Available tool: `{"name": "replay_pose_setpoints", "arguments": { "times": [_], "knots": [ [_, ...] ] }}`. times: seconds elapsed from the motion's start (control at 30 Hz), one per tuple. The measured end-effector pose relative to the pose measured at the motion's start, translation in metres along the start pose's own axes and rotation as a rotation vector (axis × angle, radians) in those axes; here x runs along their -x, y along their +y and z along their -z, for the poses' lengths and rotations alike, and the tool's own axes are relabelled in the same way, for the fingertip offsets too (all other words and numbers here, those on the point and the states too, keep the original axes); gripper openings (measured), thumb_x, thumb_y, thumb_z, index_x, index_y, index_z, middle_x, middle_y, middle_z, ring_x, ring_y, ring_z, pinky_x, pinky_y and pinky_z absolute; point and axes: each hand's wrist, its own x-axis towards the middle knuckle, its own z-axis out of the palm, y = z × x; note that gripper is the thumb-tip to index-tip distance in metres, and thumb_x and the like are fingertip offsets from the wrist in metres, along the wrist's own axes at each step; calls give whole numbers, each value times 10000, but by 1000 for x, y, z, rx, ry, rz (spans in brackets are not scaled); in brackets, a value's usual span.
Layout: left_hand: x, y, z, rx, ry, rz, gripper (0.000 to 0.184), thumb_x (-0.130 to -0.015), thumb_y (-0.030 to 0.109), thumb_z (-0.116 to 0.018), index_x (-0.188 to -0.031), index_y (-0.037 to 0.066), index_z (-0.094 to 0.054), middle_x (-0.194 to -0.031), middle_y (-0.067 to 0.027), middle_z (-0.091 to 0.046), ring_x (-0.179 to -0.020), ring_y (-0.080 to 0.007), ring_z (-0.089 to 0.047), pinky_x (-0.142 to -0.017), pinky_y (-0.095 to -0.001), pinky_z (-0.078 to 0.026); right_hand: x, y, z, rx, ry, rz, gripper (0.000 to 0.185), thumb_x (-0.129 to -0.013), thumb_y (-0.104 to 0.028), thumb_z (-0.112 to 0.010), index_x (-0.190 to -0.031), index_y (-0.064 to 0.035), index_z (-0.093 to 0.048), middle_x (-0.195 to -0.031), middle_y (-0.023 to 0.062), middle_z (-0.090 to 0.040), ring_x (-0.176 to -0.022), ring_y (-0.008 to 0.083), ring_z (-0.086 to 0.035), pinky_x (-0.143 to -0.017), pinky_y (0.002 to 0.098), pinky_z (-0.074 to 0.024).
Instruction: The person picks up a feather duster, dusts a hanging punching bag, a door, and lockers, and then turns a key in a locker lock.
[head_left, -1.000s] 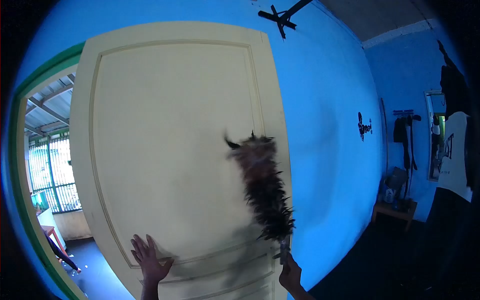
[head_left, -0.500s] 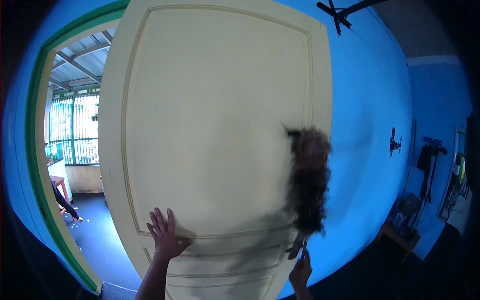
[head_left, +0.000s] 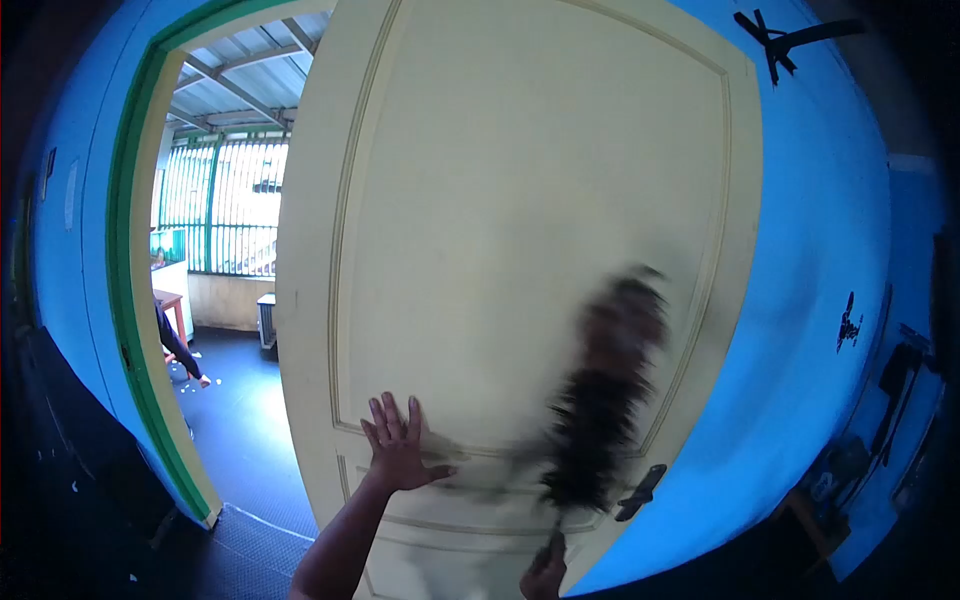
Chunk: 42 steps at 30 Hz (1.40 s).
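A cream panelled door [head_left: 520,180] stands open in front of me. My left hand [head_left: 402,450] lies against its lower left part, fingers spread. At the bottom, my right hand [head_left: 545,572] grips the handle of a feather duster [head_left: 595,430]. The duster's dark and brownish feathers point up in front of the door's lower right, blurred by motion; whether they touch the surface I cannot tell. Just right of the duster, the dark door handle [head_left: 641,492] shows near the door's edge.
Left of the door, a green-framed doorway [head_left: 130,300] opens onto a dark floor [head_left: 240,390] and a barred window [head_left: 240,205]. A person's arm [head_left: 182,347] shows out there. The blue wall [head_left: 800,250] runs to the right, with a low wooden bench [head_left: 815,525] by it.
The duster has swung left and tilted, uncovering the door handle. My left hand stays spread on the door. The view has turned, so the door appears further right and slanted.
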Motion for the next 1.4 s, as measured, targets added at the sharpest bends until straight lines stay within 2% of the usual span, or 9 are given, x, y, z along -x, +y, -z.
{"name": "replay_pose_setpoints", "arguments": {
  "times": [0.13, 0.17, 0.33, 0.43, 0.7, 0.87, 0.97, 1.17, 1.4],
  "knots": [
    [5, -13, 9, 35, -5, -49, 1280, -573, 766, -598, -1433, 102, 80, -1428, -313, 162, -1310, -491, 173, -1011, -660, -7, -28, -30, 10, -130, -151, 213, 311, -919, -114, -413, -1159, 62, -503, -951, 158, -594, -812, 246, -552, -744, 338, -475],
    [5, -15, 12, 41, -24, -74, 1270, -574, 758, -607, -1437, 120, 73, -1435, -299, 162, -1316, -483, 167, -1015, -657, -22, 11, 36, -18, -474, -314, -449, 310, -928, -148, -428, -1150, 53, -507, -1079, 215, -588, -921, 262, -577, -796, 346, -472],
    [15, -28, 19, 56, 0, -126, 1180, -590, 731, -622, -1450, 204, -10, -1483, -207, 94, -1361, -415, 84, -1000, -686, -47, -5, -2, -16, -106, 52, -39, 339, -931, -129, -425, -1219, 39, -485, -1062, 187, -609, -817, 265, -590, -706, 374, -471],
    [15, -27, 19, 17, -18, -131, 1182, -602, 710, -637, -1448, 150, -30, -1458, -273, 91, -1340, -464, 94, -989, -698, -59, -16, -11, -21, -103, -299, 344, 348, -925, -116, -429, -1235, 33, -480, -1115, 203, -585, -893, 331, -587, -762, 367, -475],
    [14, -28, 20, 33, 32, -136, 1067, -646, 690, -603, -1443, 180, -111, -1485, -211, 47, -1368, -396, 71, -980, -709, -33, -81, -73, -42, -237, -166, -20, 375, -874, -83, -385, -1231, -20, -484, -1104, 222, -574, -1016, 358, -575, -887, 418, -443],
    [-2, -57, -40, 158, 325, -356, 937, -728, 600, -595, -1435, 169, -156, -1488, -186, -52, -1368, -403, -25, -1005, -674, -57, -113, -100, -42, 206, -796, 343, 501, -796, -36, -495, -1291, -98, -455, -806, 141, -550, -744, 324, -575, -662, 426, -478],
    [23, -49, -7, 120, 185, -213, 827, -765, 558, -576, -1432, 245, -201, -1514, -103, 26, -1379, -350, 77, -1063, -582, -20, -130, -103, -58, -77, -463, 406, 437, -823, -73, -494, -1260, -84, -479, -756, 139, -556, -679, 323, -567, -646, 426, -482],
    [78, -75, -22, 902, 535, -33, 419, -768, 198, -686, -1153, 85, -564, -1165, -160, -560, -1107, -290, -533, -925, -420, -414, -112, -88, -63, 112, -746, 397, 399, -859, -198, -453, -1255, -180, -495, -784, 146, -577, -712, 326, -589, -660, 426, -495],
    [158, -96, -66, 1035, 670, 400, 262, -781, 132, -666, -1012, 34, -592, -915, -68, -631, -836, -168, -597, -729, -306, -450, -50, -53, -24, 397, -985, 224, 408, -875, -189, -425, -1281, -195, -467, -862, 171, -588, -775, 322, -601, -675, 408, -502]
  ]
}}
